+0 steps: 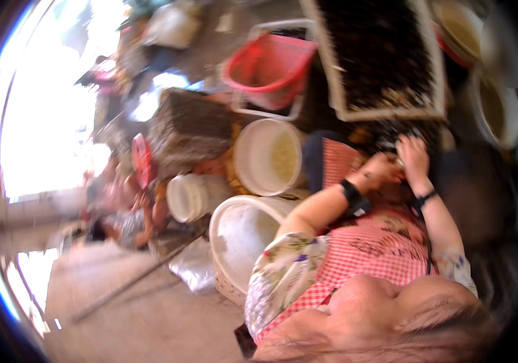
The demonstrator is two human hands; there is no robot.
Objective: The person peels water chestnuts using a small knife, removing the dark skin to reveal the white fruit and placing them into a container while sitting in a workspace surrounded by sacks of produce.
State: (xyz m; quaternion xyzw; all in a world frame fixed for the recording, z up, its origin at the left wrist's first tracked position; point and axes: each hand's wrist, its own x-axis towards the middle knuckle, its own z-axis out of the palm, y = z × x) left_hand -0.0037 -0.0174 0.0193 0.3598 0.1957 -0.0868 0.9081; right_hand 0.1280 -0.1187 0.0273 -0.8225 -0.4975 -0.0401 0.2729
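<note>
My left hand (379,171) and my right hand (413,159) meet above my lap, over a dark heap (381,134). A small pale thing (396,159) shows between them; blur hides what it is. The left fingers are bent around it. The right thumb lies close by, while its fingertips point toward the heap, their grip unclear. Just beyond stands a white-rimmed tray (338,102) full of small dark pieces that look like shells, with paler bits along its near edge. Both wrists carry black bands.
On the left are a white bucket (245,156) with pale yellowish contents, a larger white tub (227,231), and a red basket (263,84). More round containers (494,109) stand right. A pole (136,279) slants across the floor. Another person (127,227) sits far left.
</note>
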